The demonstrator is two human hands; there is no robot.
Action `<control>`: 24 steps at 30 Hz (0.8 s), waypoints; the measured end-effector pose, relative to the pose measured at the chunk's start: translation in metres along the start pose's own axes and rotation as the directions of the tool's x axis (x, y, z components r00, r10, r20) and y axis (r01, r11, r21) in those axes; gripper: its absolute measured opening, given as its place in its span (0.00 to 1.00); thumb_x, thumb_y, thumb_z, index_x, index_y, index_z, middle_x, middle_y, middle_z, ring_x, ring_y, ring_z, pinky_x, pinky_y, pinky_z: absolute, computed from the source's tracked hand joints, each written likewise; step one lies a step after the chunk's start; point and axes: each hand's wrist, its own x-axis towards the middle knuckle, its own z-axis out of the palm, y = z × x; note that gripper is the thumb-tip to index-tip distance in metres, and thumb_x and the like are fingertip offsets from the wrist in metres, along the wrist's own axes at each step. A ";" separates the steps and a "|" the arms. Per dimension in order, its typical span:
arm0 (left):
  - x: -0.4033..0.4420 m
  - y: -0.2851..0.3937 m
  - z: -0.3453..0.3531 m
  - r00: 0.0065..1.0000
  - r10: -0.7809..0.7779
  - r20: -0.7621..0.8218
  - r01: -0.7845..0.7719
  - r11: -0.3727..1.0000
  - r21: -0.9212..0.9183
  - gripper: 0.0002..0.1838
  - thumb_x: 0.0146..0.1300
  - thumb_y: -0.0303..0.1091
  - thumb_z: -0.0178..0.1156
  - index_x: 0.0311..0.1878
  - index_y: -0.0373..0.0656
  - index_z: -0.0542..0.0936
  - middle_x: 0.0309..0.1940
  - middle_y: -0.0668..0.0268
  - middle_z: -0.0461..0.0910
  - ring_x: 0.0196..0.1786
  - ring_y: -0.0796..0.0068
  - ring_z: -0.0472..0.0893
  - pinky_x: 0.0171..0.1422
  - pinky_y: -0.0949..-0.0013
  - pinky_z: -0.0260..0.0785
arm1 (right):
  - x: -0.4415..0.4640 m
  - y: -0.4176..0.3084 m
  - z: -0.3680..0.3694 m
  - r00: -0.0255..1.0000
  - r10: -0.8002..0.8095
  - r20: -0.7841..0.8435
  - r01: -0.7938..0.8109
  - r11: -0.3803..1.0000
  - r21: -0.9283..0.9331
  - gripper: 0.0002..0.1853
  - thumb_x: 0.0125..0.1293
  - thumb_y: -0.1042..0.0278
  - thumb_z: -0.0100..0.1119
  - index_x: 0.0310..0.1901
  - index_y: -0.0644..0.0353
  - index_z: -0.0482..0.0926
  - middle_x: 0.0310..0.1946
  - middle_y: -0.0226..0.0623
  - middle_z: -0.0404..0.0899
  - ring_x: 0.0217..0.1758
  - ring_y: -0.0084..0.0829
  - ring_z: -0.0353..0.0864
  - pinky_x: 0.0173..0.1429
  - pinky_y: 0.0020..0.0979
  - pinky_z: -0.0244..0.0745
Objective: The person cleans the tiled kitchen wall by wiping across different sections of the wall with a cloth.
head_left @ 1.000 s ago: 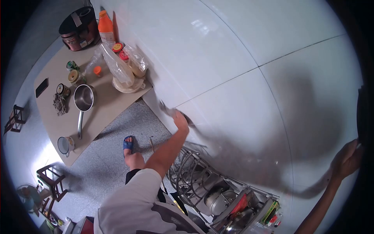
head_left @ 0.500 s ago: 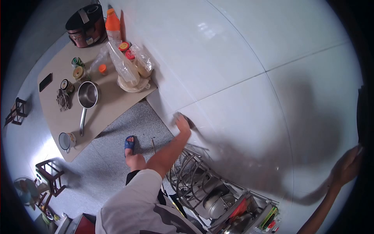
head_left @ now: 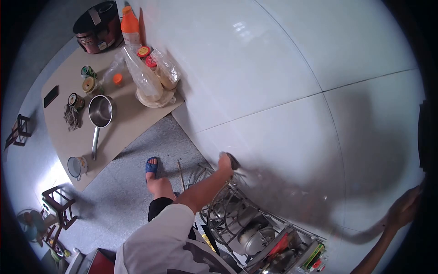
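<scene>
My left hand [head_left: 226,161] is against the white tiled wall [head_left: 273,132], low down and just above the metal dish rack [head_left: 228,201]. Its fingers are blurred and turned away, with a dark patch beside them that may be shadow, so I cannot make out anything in its grasp. At the far right edge, my right hand [head_left: 404,208] is raised near the wall, fingers stretched upward beside a dark upright object [head_left: 423,137]. Part of it fades into the dark rim of the view. Pots and lids [head_left: 258,239] stand in the rack below.
A brown table [head_left: 132,132] at the left bears a saucepan [head_left: 101,112], an enamel mug [head_left: 76,167], several jars [head_left: 90,85], plastic bags [head_left: 143,75], an orange-topped bottle [head_left: 130,23] and a rice cooker [head_left: 98,32]. A wooden stool [head_left: 59,208] stands on the floor.
My left hand has slid right and down along the wall, closer to the rack. My right hand has dropped slightly. The view has shifted a little.
</scene>
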 end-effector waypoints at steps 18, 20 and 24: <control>0.024 -0.024 -0.001 0.960 0.102 0.259 -0.073 0.990 -0.118 0.26 0.69 0.51 0.41 0.57 0.40 0.73 0.53 0.59 0.77 0.55 0.59 0.78 0.62 0.56 0.70 | 0.042 -0.081 -0.020 0.997 -0.031 -0.066 0.024 0.994 -0.102 0.21 0.76 0.58 0.42 0.55 0.67 0.76 0.51 0.45 0.80 0.54 0.39 0.80 0.59 0.32 0.71; 0.003 -0.046 -0.001 0.961 0.047 0.272 -0.028 0.997 -0.073 0.24 0.69 0.48 0.38 0.55 0.41 0.73 0.52 0.59 0.78 0.54 0.58 0.79 0.61 0.54 0.70 | 0.066 -0.132 -0.027 0.992 -0.088 -0.087 0.081 0.994 -0.077 0.20 0.76 0.59 0.42 0.55 0.67 0.76 0.51 0.43 0.81 0.54 0.37 0.80 0.58 0.31 0.72; -0.002 -0.059 0.003 0.833 -0.003 0.553 0.116 0.979 -0.170 0.20 0.65 0.38 0.40 0.52 0.43 0.77 0.51 0.61 0.80 0.53 0.59 0.80 0.62 0.50 0.70 | 0.073 -0.135 -0.026 0.969 -0.190 -0.159 0.187 0.982 -0.035 0.19 0.75 0.61 0.42 0.55 0.66 0.76 0.51 0.41 0.81 0.54 0.34 0.80 0.57 0.30 0.73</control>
